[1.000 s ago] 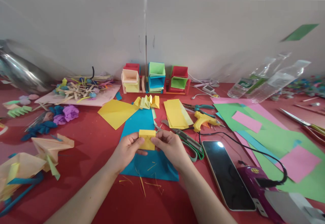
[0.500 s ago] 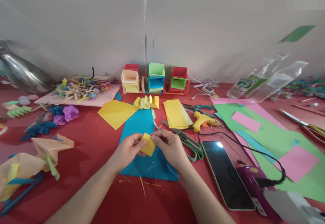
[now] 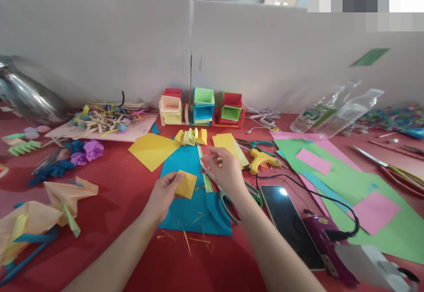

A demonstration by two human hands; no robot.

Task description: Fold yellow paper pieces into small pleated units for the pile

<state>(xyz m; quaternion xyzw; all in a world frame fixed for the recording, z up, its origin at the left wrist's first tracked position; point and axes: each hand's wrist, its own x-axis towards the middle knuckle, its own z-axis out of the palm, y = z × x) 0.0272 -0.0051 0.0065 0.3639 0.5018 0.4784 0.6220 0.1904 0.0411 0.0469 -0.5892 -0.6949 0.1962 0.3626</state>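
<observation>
My left hand pinches a small folded yellow paper piece just above a blue sheet on the red table. My right hand has nothing in it. It hovers above the blue sheet's right edge with its fingers loosely apart, over green-handled scissors. Just beyond its fingertips lies a stack of yellow sheets. A pleated yellow fold sits behind the blue sheet.
A yellow glue gun, a phone and a purple device with a black cord lie to the right. Green and pink sheets cover the right side. Paper boxes and bottles line the back wall. Paper crafts fill the left.
My right hand let go of the yellow piece and rose up and to the right. My left hand keeps holding it alone. The camera tilted up slightly.
</observation>
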